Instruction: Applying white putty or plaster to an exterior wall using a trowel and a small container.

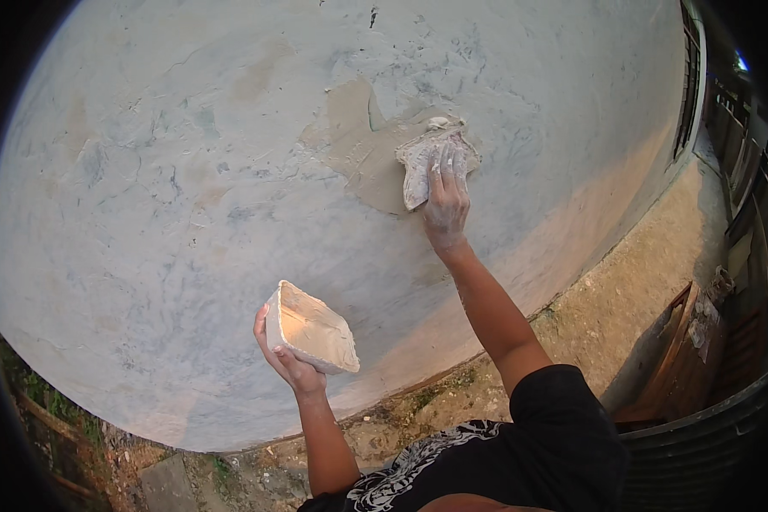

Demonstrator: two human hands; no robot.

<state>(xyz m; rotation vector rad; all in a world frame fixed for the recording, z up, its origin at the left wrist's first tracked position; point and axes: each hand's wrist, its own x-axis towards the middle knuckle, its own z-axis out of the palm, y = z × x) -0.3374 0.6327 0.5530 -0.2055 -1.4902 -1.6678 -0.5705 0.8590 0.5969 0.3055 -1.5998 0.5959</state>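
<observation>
My right hand is raised to a pale plastered wall, fingers pressed flat over a putty-caked spreader. Thick white paste coats that tool, so its exact make is hidden. Around and left of it spreads a darker, damp-looking patch of putty. Lower down, my left hand grips a rectangular tub from its left and underside. The tub is tilted with its opening toward me, and whitish paste lines its inside and rim.
Bare ground runs along the foot of the wall. Wooden boards lean at the right, above a dark ribbed container. A barred window is at the far right. Plants and debris lie at lower left.
</observation>
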